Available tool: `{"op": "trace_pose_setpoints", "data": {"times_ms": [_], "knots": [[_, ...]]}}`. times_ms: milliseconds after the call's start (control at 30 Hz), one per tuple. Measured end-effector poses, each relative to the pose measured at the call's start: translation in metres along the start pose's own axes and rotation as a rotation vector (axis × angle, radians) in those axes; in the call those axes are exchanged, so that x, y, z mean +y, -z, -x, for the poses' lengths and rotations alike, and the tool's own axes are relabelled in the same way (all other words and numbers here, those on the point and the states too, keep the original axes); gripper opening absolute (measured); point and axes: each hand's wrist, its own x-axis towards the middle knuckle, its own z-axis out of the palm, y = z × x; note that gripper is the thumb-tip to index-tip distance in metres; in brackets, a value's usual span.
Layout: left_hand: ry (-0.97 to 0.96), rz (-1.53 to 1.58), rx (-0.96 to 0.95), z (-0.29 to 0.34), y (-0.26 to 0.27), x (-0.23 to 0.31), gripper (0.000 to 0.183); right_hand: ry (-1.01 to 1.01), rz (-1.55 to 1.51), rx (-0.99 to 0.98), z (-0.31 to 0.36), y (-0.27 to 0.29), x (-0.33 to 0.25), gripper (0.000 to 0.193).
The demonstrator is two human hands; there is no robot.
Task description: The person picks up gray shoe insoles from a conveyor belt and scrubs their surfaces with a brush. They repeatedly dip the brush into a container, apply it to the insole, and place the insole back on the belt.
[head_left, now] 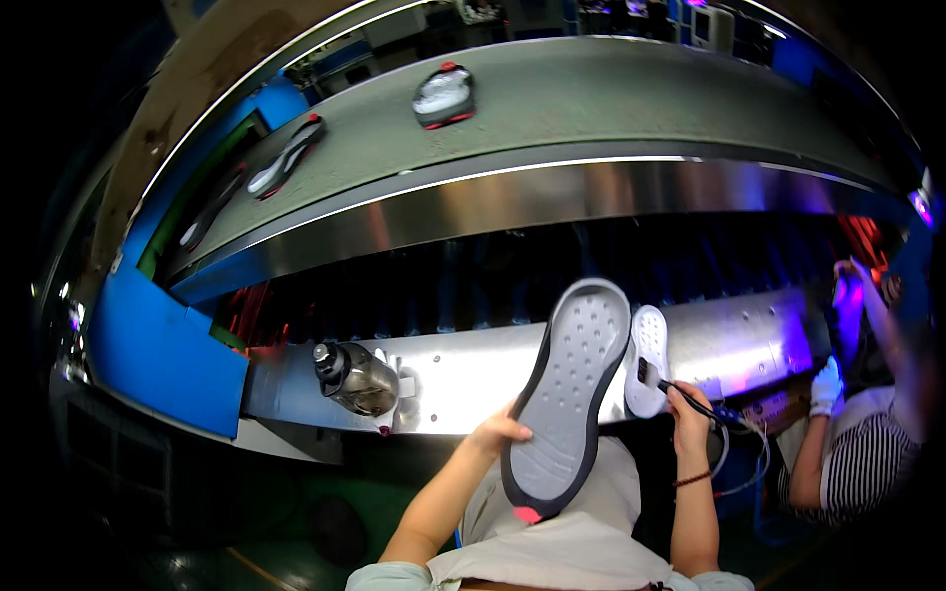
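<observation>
A grey shoe sole (570,394) with a black rim and a red tip is held up in front of me by my left hand (501,430), the thumb pressed on its inner face. Small round dimples cover its far half. My right hand (687,412) grips a black-handled brush (678,388) with a hose or cord running from it. The brush's dark head lies over a white, dimpled insole-shaped piece (647,345) on the metal ledge, just right of the sole. Whether the bristles touch that piece, I cannot tell.
A transparent bottle with a dark lid (360,379) stands on the metal ledge (473,374) at left. Beyond, a green conveyor belt (591,108) carries several shoe soles (443,96). At right sits another person in a striped top (872,453), with a white glove (826,387).
</observation>
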Motion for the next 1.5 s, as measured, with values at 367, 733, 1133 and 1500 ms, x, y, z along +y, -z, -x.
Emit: {"op": "trace_pose_setpoints", "data": {"times_ms": [367,733,1133,1500], "knots": [[-0.374,0.264,-0.009,-0.047,-0.003,0.016,0.086,0.174,-0.334,-0.463,0.018,-0.023,-0.055,0.023],[-0.176,0.343,0.124,-0.065,-0.053,-0.019,0.086,0.12,0.063,-0.56,0.009,-0.098,-0.089,0.016],[-0.212,0.243,0.145,-0.065,-0.058,-0.03,0.088,0.285,0.332,-0.589,0.003,-0.117,-0.099,0.016],[-0.43,0.077,0.303,-0.055,-0.023,0.018,0.086,0.672,0.743,-0.918,0.056,-0.077,-0.076,0.012]]}}
